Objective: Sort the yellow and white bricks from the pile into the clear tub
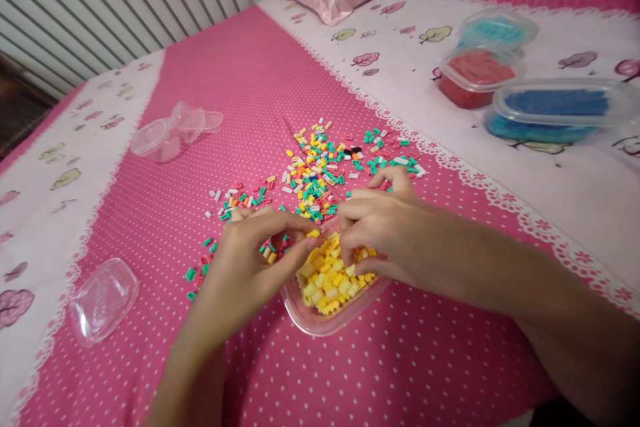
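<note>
Head view: left hand (250, 260) and right hand (385, 233) pinch, perhaps yellow beads, over tub (320, 320).

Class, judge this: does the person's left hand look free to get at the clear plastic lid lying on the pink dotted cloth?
Probably yes: the left hand has only bare cloth between it and the clear plastic lid.

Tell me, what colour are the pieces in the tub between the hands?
Yellow pieces, seen in the head view.

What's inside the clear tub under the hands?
The clear tub holds small yellow pieces. The left hand and right hand cover its far part, so what lies there, and at the bottom, cannot be seen.
</note>
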### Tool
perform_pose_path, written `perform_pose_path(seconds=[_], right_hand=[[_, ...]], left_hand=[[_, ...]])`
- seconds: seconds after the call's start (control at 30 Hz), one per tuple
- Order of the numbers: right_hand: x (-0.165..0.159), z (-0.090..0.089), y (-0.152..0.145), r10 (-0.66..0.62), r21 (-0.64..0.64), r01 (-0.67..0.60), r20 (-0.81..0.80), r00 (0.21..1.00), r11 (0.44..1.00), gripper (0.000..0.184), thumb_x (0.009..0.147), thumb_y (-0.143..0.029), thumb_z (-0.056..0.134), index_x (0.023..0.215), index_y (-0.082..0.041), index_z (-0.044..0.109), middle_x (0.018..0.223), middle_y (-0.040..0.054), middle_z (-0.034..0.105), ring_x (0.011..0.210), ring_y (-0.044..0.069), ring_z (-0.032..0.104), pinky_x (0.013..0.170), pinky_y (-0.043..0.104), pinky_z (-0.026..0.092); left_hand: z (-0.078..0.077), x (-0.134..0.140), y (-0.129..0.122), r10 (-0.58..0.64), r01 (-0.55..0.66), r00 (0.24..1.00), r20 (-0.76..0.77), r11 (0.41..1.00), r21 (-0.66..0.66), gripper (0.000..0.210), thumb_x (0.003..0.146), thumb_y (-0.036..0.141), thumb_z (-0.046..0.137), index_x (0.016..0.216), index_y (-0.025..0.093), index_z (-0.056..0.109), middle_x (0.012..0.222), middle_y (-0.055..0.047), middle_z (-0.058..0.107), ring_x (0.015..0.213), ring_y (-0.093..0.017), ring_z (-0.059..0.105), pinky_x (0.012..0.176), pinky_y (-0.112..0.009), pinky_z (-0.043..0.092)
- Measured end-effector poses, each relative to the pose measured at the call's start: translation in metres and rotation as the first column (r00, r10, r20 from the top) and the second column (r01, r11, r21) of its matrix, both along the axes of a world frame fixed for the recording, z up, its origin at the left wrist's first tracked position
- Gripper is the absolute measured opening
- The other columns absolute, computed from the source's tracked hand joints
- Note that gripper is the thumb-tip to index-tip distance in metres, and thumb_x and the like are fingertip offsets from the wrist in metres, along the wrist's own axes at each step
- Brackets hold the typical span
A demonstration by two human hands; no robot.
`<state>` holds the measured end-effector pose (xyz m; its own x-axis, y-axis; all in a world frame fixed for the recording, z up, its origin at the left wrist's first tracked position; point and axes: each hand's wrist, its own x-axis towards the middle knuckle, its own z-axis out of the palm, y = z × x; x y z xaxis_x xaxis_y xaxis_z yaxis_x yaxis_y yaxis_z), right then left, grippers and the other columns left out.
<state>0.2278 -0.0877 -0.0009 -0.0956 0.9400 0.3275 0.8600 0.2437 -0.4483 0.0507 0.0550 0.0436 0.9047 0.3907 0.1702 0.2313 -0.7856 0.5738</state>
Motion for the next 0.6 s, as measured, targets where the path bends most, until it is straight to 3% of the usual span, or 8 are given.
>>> perform_pose_path(seconds=[0.2, 0.6], right_hand=[[0.001, -0.0013, -0.001, -0.004, -0.013, 0.005, 0.068, 0.998, 1.0, 0.02, 0.085, -0.013, 0.068, 0.071, -0.028, 0.068, 0.086, -0.0005, 0.067, 0.094, 0.025, 0.055, 0.097, 0.05, 0.024], [-0.0006, 0.0018, -0.0046, 0.021, -0.006, -0.021, -0.016, 1.0, 1.0, 0.02, 0.089, -0.014, 0.063, 0.075, -0.027, 0.065, 0.086, -0.0022, 0.065, 0.092, 0.021, 0.057, 0.106, 0.047, 0.021]], left_hand=[[0.001, 0.0007, -0.0001, 0.008, -0.008, 1.0, 0.008, 1.0, -0.004, 0.009, 0.086, 0.028, 0.066, 0.085, 0.026, 0.075, 0.078, 0.003, 0.077, 0.067, -0.014, 0.067, 0.065, -0.026, 0.052], [-0.0001, -0.0007, -0.0002, 0.001, -0.001, 1.0, -0.011, 1.0, 0.01, 0.01, 0.087, 0.027, 0.066, 0.09, 0.025, 0.076, 0.085, 0.001, 0.079, 0.074, -0.016, 0.07, 0.069, -0.028, 0.053]])
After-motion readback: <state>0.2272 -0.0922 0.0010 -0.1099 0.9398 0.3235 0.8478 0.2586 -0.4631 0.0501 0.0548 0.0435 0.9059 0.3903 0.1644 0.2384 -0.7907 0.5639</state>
